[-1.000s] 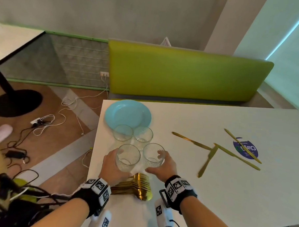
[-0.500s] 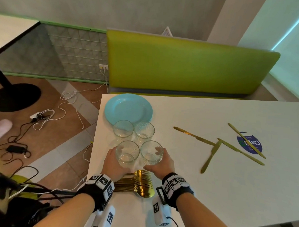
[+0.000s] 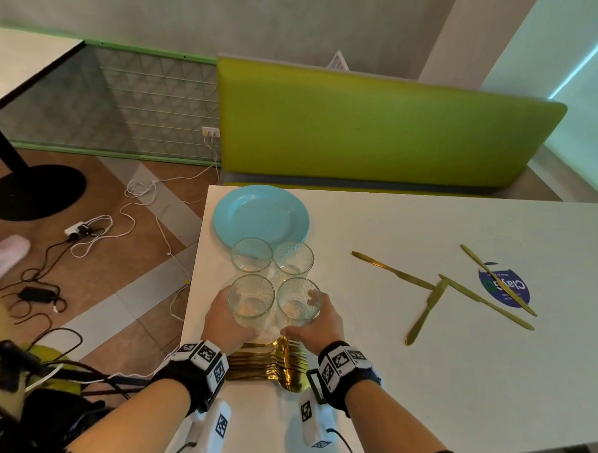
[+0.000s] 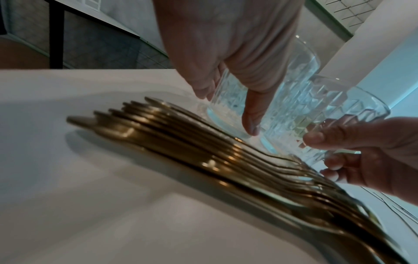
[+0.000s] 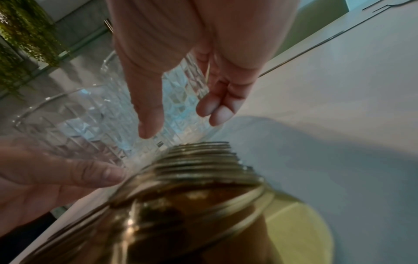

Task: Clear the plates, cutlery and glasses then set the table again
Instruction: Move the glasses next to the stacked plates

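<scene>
Four clear patterned glasses stand in a tight square near the table's left edge. My left hand (image 3: 225, 320) (image 4: 226, 110) wraps the near-left glass (image 3: 251, 299), thumb on one side and fingers on the other. In the same way my right hand (image 3: 320, 325) (image 5: 183, 123) holds the near-right glass (image 3: 299, 303). Both glasses stand on the table. The two far glasses (image 3: 251, 256) (image 3: 293, 258) are untouched, just in front of a light blue plate (image 3: 262, 218). A stack of gold cutlery (image 3: 271, 362) lies right below my hands.
Several gold knives (image 3: 393, 271) (image 3: 426, 310) (image 3: 486, 301) lie scattered on the white table (image 3: 421, 385) to the right, one (image 3: 497, 279) across a blue sticker (image 3: 514, 292). A green bench back (image 3: 380, 127) stands behind the table. Cables cover the floor beyond the left edge.
The head view has shifted a little. Both hands stay round the two near glasses, and nothing on the table has visibly moved.
</scene>
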A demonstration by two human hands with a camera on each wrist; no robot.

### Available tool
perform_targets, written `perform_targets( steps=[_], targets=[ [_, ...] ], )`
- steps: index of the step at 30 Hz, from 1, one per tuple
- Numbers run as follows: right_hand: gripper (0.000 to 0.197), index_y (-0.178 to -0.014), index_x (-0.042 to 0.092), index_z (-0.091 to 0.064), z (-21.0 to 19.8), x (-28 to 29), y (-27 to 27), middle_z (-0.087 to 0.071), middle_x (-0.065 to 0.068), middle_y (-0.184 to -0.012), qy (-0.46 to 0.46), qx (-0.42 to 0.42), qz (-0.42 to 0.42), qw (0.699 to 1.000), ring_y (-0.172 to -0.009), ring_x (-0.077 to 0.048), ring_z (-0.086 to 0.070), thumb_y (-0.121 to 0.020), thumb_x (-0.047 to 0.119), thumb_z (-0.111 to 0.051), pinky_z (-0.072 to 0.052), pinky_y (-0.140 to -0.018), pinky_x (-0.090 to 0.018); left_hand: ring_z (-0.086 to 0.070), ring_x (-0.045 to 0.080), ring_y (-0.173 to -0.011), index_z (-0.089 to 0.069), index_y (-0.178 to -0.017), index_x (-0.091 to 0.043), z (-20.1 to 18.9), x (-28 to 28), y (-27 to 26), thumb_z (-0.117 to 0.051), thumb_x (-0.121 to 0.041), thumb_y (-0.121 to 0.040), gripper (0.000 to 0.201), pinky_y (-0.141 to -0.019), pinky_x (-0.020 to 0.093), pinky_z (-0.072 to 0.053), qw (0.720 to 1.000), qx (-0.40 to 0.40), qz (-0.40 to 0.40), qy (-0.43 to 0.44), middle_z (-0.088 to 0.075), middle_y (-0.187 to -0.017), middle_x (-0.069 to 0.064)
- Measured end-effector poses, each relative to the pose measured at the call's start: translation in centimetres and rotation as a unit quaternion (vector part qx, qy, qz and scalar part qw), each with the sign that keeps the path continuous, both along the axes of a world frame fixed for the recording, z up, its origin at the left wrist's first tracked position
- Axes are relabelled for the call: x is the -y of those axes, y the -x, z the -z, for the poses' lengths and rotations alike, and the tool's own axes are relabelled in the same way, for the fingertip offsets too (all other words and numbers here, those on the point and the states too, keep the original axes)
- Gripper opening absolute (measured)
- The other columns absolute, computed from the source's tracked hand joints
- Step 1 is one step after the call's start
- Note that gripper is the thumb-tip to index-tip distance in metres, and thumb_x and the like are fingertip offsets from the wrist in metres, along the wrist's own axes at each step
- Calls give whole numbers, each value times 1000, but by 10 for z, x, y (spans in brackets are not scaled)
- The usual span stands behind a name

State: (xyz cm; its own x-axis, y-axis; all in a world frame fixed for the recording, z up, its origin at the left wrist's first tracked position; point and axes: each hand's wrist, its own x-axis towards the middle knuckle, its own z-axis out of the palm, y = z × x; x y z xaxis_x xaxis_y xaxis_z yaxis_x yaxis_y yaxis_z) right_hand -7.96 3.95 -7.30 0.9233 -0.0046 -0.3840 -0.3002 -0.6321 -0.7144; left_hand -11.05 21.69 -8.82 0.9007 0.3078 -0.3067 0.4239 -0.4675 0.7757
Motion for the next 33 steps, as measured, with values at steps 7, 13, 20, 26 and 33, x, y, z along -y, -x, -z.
perform_targets(
  steps=[7,13,20,26,33],
  targets=[
    [92,-135,27,-39,-1,2,-5,-60,-5,-121,-3,-28,-12,1000,-111,-23,-58,-57,25,-88,-49,-95,-32,-46,27,-127,-36,-136,-8,-2,-1,-2,-86,-8,-57,93,-99,29,-38,1000,-16,-7,-3,-49,-137,11],
    [100,-139,28,-32,-1,5,-3,-58,-3,-126,7,-46,-23,999,-113,-23,-58,-56,25,-88,-49,-97,-35,-27,28,-140,-11,-148,-7,-11,-1,2,-92,-18,-49,128,-114,37,-25,1000,-17,-15,5,-31,-150,13],
    [105,-145,25,-25,-19,24,-3,-47,-5,-138,25,-42,-32,998,-116,-23,-57,-60,21,-87,-48,-100,-37,-12,28,-142,-8,-148,-10,-30,-1,20,-89,-48,-43,139,-117,46,-17,994,100,-45,-9,-19,-151,11],
    [88,-141,22,-34,-42,61,4,-54,-5,-128,31,-37,11,999,-114,-20,-54,-68,16,-83,-47,-96,-30,-45,36,-116,-48,-125,7,-66,13,5,-39,-54,-81,76,-101,36,-29,936,340,-62,-62,-53,-123,23],
    [61,-127,15,-52,-55,129,4,-62,-7,-109,41,-16,97,994,-93,-19,-60,-72,15,-79,-53,-90,-33,-45,18,-90,-58,-104,8,-116,94,-39,-47,-22,-81,40,-85,16,-28,881,468,23,-55,-61,-98,21]
  ],
)
